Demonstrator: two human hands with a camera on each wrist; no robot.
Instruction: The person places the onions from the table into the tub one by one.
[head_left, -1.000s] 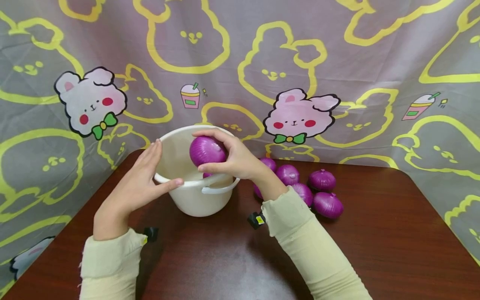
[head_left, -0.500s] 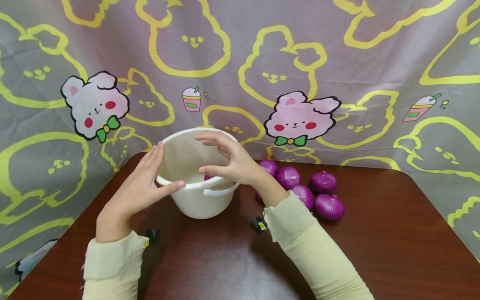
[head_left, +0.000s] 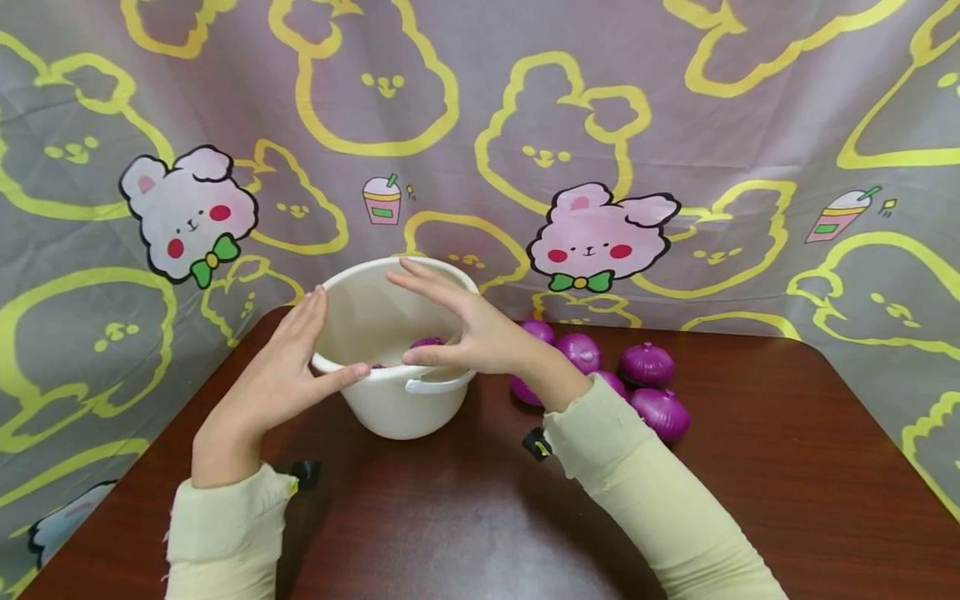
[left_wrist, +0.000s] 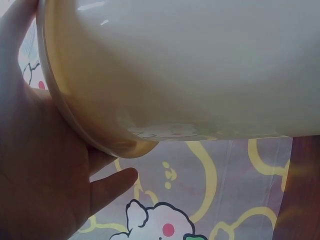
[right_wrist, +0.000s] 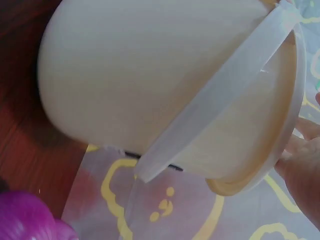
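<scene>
A white bucket [head_left: 401,408] stands on the table, its pale handle [head_left: 438,385] hanging down at the front right. My left hand [head_left: 273,367] rests against the bucket's left rim, fingers straight and thumb laid on the front edge. Over the right side of the rim, my right hand [head_left: 480,329] is spread with nothing in its grasp. Inside the bucket, part of a purple onion [head_left: 426,342] shows; a second purple bit lies low behind the front rim. The rest of the inside is hidden. Several purple onions [head_left: 647,364] lie to the right.
The dark wooden table [head_left: 450,517] carries everything. Behind it hangs a grey curtain [head_left: 450,100] with yellow outlines and rabbit prints. The right forearm partly covers the onion group [head_left: 580,352], and one onion [right_wrist: 25,217] shows low in the right wrist view.
My right hand has released an onion into the bucket, and its fingers have spread. The right forearm has shifted slightly right. My left hand stays on the rim.
</scene>
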